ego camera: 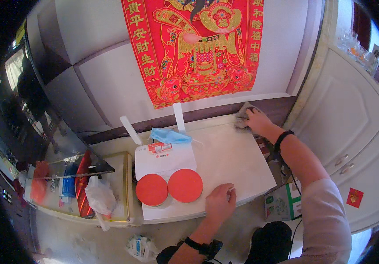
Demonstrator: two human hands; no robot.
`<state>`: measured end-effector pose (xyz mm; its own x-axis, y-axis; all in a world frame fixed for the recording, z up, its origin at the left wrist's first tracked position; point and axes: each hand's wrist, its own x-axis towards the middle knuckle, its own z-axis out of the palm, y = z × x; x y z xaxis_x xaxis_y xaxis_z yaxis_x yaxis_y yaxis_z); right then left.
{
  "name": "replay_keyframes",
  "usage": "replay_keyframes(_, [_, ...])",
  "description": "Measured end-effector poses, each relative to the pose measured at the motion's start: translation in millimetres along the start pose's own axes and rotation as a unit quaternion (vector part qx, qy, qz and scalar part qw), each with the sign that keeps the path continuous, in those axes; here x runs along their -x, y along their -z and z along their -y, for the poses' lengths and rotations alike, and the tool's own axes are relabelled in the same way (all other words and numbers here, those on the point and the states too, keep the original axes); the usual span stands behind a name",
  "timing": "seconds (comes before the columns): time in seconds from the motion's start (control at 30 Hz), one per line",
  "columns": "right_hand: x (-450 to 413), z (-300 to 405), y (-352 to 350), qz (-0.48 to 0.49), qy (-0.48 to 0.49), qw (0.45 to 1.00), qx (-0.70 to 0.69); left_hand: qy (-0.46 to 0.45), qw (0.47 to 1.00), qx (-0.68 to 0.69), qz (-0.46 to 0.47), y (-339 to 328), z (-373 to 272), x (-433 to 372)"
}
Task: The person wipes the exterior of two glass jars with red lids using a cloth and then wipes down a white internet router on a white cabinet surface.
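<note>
At the far right corner of the white cabinet top [229, 158], my right hand [258, 120] grips a crumpled grey-brown cloth [242, 114]. The cloth touches the surface beside the wall. My left hand [220, 201] is at the cabinet's front edge, its fingers loosely curled and nothing visible in them. Left of it are two round red lids [185, 185], side by side, with what is under them mostly hidden. Behind these lies a white router [166, 160] with two raised antennas. A blue face mask [170, 135] and a red-and-white card rest at its back.
A television [60, 132] stands at left above a gold-edged stand [126, 188] holding a white plastic bag [100, 195] and a red box [84, 198]. A red scroll [206, 66] hangs on the wall. White cupboards [348, 115] flank the right. Below are a carton [278, 203] and another bag [140, 247].
</note>
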<state>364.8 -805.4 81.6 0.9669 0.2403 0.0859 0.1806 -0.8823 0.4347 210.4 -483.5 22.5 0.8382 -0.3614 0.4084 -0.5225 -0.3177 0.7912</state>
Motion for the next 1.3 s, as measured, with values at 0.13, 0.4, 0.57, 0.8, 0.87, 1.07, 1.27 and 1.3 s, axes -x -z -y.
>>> replay_keyframes(0.13, [30.1,-13.3,6.7,0.013,-0.111,0.99,-0.088,0.006,1.0,0.009,0.001,-1.9,0.7,-1.5])
replay_keyframes(0.4, [-44.9,76.0,38.8,-0.148,0.057,0.974,-0.159,0.006,1.0,-0.013,0.0,-1.7,1.5,-1.7])
replay_keyframes(0.57, [-78.5,119.1,48.8,-0.118,0.206,0.965,-0.107,0.047,0.998,0.037,0.004,-3.8,2.8,0.1])
replay_keyframes(0.8, [-48.6,59.3,9.1,-0.129,0.175,0.974,-0.065,0.025,0.999,0.027,-0.001,1.6,0.3,0.4])
replay_keyframes(0.87, [-18.7,17.9,-6.6,-0.124,0.125,0.98,-0.096,0.05,0.999,-0.002,0.012,2.1,-6.2,-3.6])
replay_keyframes(1.07, [69.9,-54.0,-79.6,0.085,-0.092,0.978,-0.164,0.03,0.998,0.05,0.001,-6.5,1.9,-4.5])
replay_keyframes(1.27, [84.9,-17.4,7.5,-0.144,-0.261,0.895,-0.333,0.016,1.0,0.009,-0.02,-4.3,2.7,-1.9])
replay_keyframes(1.3, [74.9,-7.6,28.2,-0.212,-0.27,0.855,-0.39,0.02,1.0,0.005,-0.02,-1.4,4.9,-0.5])
